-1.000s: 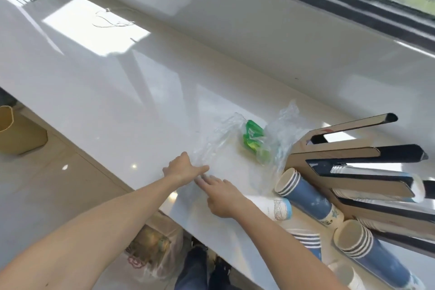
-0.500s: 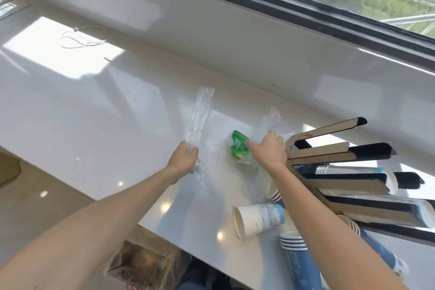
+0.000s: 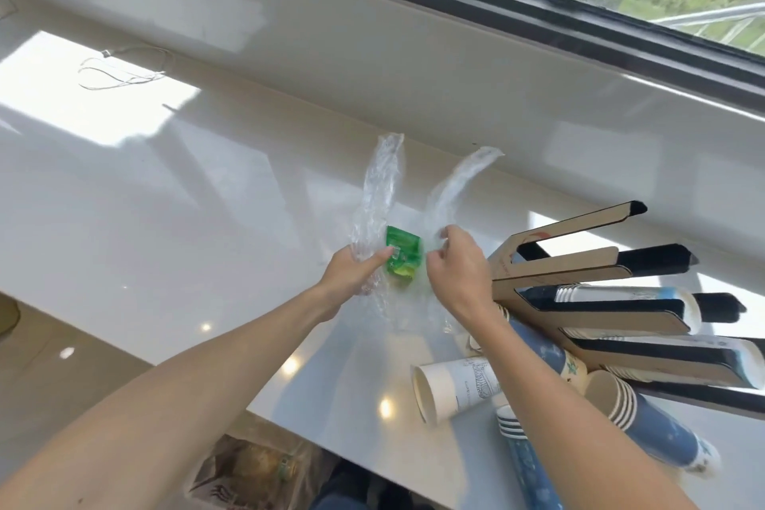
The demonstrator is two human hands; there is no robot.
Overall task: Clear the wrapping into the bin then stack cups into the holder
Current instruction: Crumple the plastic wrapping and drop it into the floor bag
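Clear plastic wrapping with a green label lies crumpled on the white counter. Two long strips of it stick up. My left hand grips the left strip, thumb on the green label. My right hand pinches the right strip. To the right lies a cardboard cup holder with black-edged slots, some cups inside it. A white paper cup and stacks of blue cups lie on their sides near the counter's front edge.
A bin lined with a plastic bag stands on the floor below the counter edge. A thin white cable lies at the far left. A window ledge runs behind the counter.
Both hands have gathered the wrapping: the left hand took one strip, the right hand moved from the counter front to the other strip, and both strips now stand raised with the hands closer together.
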